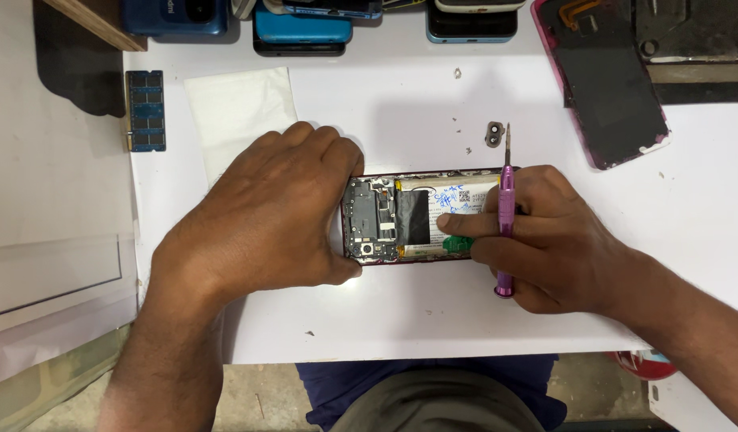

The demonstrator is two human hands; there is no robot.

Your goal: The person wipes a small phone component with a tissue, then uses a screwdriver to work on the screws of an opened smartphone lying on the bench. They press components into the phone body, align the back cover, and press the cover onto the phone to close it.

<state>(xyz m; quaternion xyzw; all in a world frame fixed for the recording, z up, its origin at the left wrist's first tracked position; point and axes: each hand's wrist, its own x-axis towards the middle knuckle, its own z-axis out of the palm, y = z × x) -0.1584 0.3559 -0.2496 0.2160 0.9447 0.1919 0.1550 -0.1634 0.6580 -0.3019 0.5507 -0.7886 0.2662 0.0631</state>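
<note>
An opened phone [389, 216] lies flat on the white table [401, 312], its back removed so the circuit board and battery show. My left hand [265, 216] clamps the phone's left end, thumb at its near edge. My right hand [549, 240] rests on the phone's right end and holds a purple screwdriver [506, 216], tip pointing away from me. The right index finger presses on the battery beside a green tab [458, 244].
A pink phone back cover [605, 76] lies at the far right. A small camera ring [494, 133] sits behind the phone. A memory module [146, 110] and white paper [239, 108] lie at left. Several phones [303, 28] line the far edge.
</note>
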